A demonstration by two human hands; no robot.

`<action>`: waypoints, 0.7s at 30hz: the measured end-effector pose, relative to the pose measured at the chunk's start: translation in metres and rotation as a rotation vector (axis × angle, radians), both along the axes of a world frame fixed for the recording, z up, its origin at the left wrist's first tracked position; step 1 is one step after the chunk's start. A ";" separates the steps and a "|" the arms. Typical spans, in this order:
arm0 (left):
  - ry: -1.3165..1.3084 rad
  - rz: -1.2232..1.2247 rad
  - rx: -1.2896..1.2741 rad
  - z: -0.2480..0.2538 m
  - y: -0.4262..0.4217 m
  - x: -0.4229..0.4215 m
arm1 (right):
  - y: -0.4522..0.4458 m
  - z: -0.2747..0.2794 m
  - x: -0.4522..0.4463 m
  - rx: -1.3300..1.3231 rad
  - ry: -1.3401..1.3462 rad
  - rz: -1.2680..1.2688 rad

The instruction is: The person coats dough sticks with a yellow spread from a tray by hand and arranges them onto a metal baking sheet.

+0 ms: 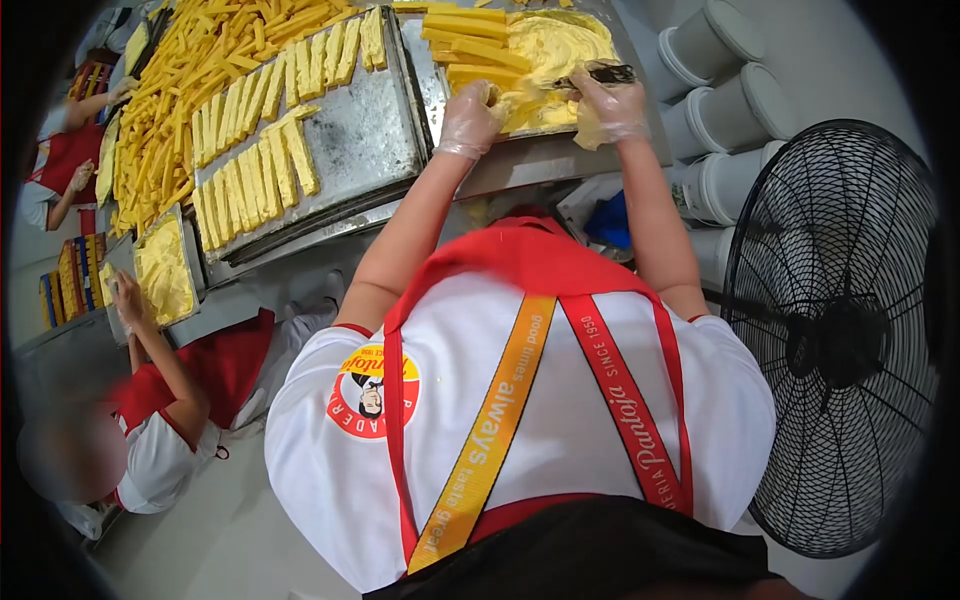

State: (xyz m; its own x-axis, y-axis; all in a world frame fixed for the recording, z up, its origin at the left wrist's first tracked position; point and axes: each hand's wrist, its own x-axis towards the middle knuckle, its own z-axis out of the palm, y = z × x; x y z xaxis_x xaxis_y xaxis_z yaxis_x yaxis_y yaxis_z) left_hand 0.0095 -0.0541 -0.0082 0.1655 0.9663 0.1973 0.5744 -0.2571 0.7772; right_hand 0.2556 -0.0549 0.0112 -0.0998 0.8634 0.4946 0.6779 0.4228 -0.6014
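My left hand, in a clear glove, is closed at the near edge of a tray, around a yellow piece mostly hidden by the fingers. In my gloved right hand is a spatula with a dark handle, low over the pale yellow cream. Yellow sticks lie stacked beside the cream. To the left, a metal tray holds rows of cream-coated sticks.
A big pile of yellow sticks lies at the upper left. Co-workers' gloved hands and another cream tray are farther left. White buckets and a large black fan stand at right.
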 end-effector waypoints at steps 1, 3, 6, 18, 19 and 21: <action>0.000 -0.003 -0.018 0.002 0.000 -0.001 | -0.015 0.020 -0.024 -0.198 0.533 0.013; 0.013 -0.005 -0.023 0.002 0.001 -0.002 | -0.019 0.018 -0.026 -0.297 0.730 -0.036; 0.034 -0.005 -0.015 0.002 -0.002 -0.001 | 0.003 -0.018 0.005 -0.163 0.056 -0.259; 0.227 -0.199 0.533 -0.016 -0.004 0.000 | 0.049 -0.003 0.019 -0.495 -0.040 -0.330; 0.221 -0.183 0.542 -0.015 -0.004 0.001 | 0.049 0.003 0.018 -0.484 -0.081 -0.320; 0.208 -0.166 0.552 -0.014 -0.001 0.002 | 0.047 0.014 0.015 -0.475 0.090 -0.184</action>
State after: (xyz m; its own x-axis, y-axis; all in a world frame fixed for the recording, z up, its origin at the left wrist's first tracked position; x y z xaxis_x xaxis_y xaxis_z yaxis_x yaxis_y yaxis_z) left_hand 0.0116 -0.0554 -0.0218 0.3941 0.6883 0.6090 0.6177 -0.6890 0.3791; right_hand 0.2704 -0.0083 0.0249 0.1001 0.9940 0.0430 0.6522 -0.0329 -0.7573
